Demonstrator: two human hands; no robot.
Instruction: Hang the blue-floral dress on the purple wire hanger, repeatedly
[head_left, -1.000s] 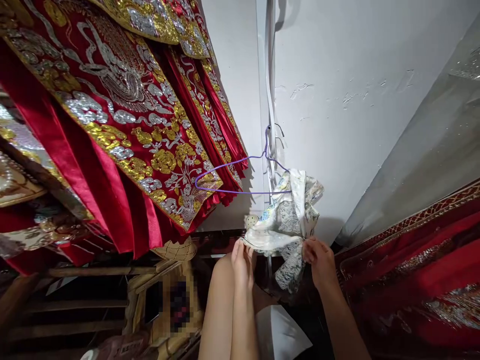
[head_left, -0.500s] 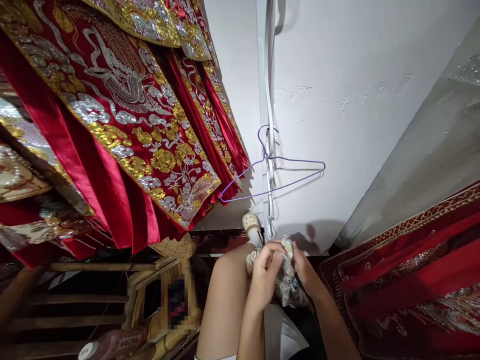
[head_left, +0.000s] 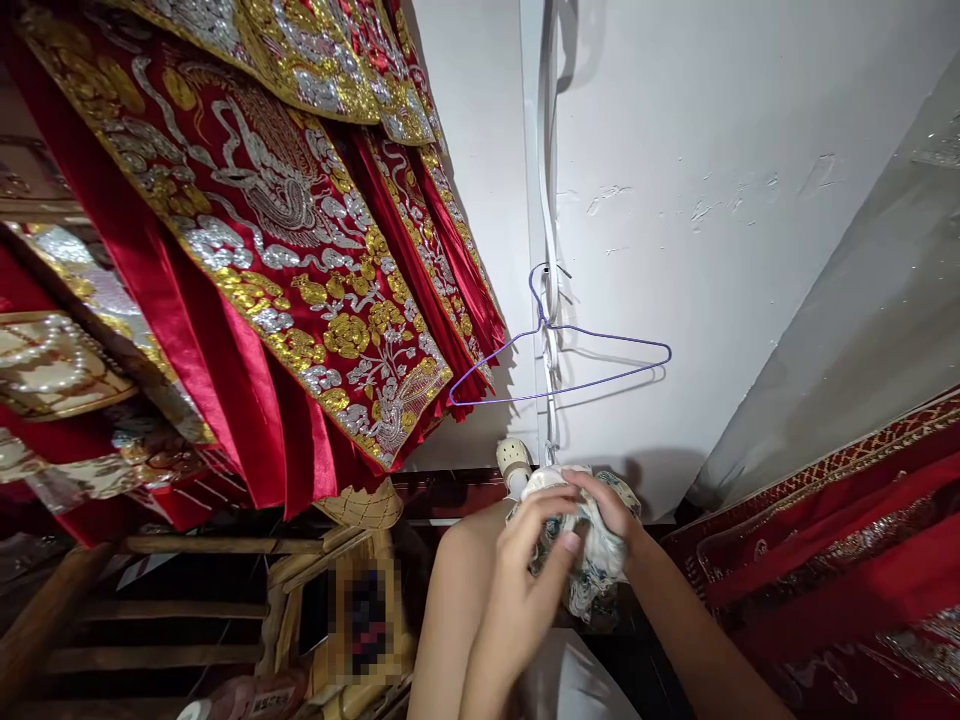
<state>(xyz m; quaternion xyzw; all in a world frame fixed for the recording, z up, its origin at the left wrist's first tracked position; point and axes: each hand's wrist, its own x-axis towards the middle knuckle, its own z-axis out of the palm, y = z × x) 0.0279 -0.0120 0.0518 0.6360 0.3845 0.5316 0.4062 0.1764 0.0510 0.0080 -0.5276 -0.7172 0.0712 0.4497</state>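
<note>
A bunched cloth (head_left: 602, 552), off-white with a dark bluish-green pattern, is between my two hands above my lap. My left hand (head_left: 529, 565) curls round its near left side, thumb raised in front and fingers over the top. From the right, my right hand (head_left: 613, 508) grips the fabric, its fingers reaching over the upper edge and partly hidden in the folds. Loose cloth hangs below both hands. What kind of garment it is, I cannot make out. Beyond the hands, a purple wire hanger (head_left: 592, 383) hangs from a white strap (head_left: 550, 190) against the wall.
Red embroidered costumes (head_left: 300, 260) with gold and silver sequins hang at left. More red fabric (head_left: 847, 580) lies at right. A bamboo chair (head_left: 195, 545) and a pink bottle (head_left: 255, 695) are at lower left. A cream clog (head_left: 513, 457) shows past my knee.
The cloth has been spread wider and raised at the top. My left hand's fingers have opened out over it, and my right hand has moved over its upper edge. The view has shifted slightly.
</note>
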